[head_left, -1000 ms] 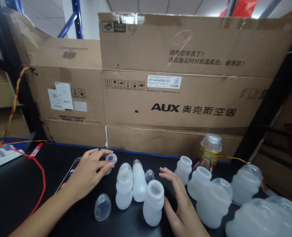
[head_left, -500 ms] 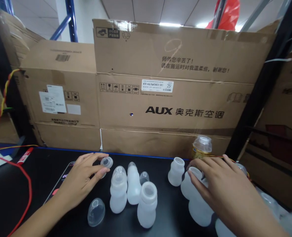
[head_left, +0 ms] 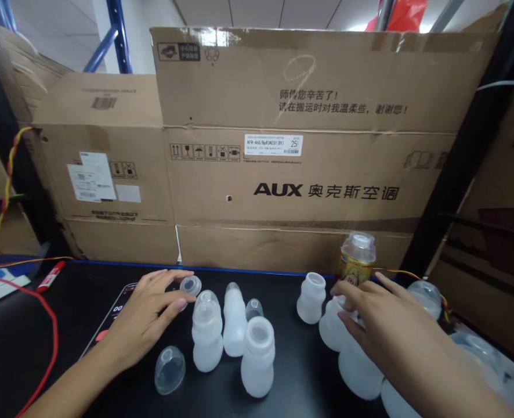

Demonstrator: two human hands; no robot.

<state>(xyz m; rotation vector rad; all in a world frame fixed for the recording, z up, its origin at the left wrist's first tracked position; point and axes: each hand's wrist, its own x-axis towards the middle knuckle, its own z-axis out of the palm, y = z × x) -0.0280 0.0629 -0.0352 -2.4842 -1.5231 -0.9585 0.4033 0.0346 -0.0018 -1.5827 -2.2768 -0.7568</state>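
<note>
My left hand [head_left: 146,316] rests on the black table and pinches a small clear cap [head_left: 191,285] between thumb and fingers. To its right stand three white silicone bottles: one with a nipple top [head_left: 207,331], a slim one [head_left: 234,320] and an open-mouthed one [head_left: 257,357]. A clear dome cap [head_left: 169,369] lies in front of my left wrist. My right hand [head_left: 387,325] reaches over the open bottles at the right, its fingers spread on one bottle [head_left: 333,328]. Another open bottle [head_left: 311,298] stands just left of it.
Large cardboard boxes [head_left: 300,145] wall off the back of the table. A yellow-labelled drink bottle [head_left: 356,261] stands by them. A phone [head_left: 111,316] lies under my left hand. Red cable [head_left: 52,342] and a red marker [head_left: 50,276] lie at the left. More clear bottles [head_left: 424,296] crowd the right.
My right hand has swung from beside the middle bottles to the open bottles at the right and settled on one. My left hand has kept its pinch on the small cap.
</note>
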